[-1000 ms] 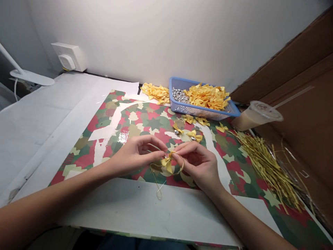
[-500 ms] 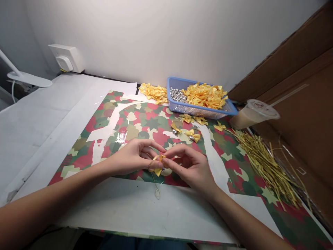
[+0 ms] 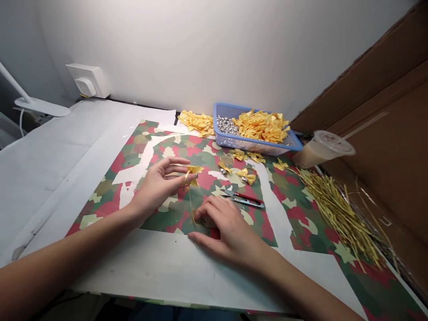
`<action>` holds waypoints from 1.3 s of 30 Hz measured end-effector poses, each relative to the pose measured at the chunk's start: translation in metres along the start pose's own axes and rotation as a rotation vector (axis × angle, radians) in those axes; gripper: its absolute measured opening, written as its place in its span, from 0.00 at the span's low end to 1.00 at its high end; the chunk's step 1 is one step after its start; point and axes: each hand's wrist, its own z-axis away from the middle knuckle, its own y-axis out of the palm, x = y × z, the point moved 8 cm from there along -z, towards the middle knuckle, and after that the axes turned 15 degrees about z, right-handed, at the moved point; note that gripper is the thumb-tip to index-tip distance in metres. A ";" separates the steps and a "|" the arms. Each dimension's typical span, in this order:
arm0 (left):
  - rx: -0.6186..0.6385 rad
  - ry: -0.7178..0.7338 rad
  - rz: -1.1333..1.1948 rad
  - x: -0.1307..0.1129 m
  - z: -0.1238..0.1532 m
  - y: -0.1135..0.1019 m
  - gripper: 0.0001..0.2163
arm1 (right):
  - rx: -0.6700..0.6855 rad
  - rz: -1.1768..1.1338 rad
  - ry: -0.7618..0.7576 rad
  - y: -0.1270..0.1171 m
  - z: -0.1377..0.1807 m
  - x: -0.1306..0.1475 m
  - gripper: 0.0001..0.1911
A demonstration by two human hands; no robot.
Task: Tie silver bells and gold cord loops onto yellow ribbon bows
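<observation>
Pinched between the thumb and fingers of my left hand (image 3: 158,187) is a yellow ribbon bow (image 3: 194,169) with a small silver bell (image 3: 196,176) at its front. A loop of thin gold cord (image 3: 186,183) hangs from the bow beside my thumb, and its tail runs down toward my right hand (image 3: 227,227). That hand is low over the patterned sheet, thumb and forefinger apart around the end of the tail, not closed on it. Just beyond its knuckles lie thread snips (image 3: 245,199) with a red and silver body.
Behind, a blue basket (image 3: 257,145) holds silver bells (image 3: 228,125) and yellow bows (image 3: 262,126); more bows (image 3: 197,122) are heaped left of it. Finished-looking bows with bells (image 3: 246,177) lie before it. At right are a lidded cup (image 3: 323,149) and gold cords (image 3: 341,214).
My left hand has moved up and left with the bow. My right hand has come off the bow and dropped toward the cord's tail, uncovering the thread snips.
</observation>
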 end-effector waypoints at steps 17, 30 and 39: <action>-0.016 -0.061 0.065 0.014 -0.004 0.000 0.11 | -0.077 -0.460 -0.158 -0.007 0.002 0.018 0.03; -0.183 0.110 0.140 -0.001 -0.018 -0.027 0.16 | -0.002 -0.743 -0.118 -0.010 0.006 0.020 0.01; 0.023 -0.015 0.002 0.005 -0.010 -0.008 0.13 | -0.219 -0.744 -0.152 -0.029 0.003 0.016 0.05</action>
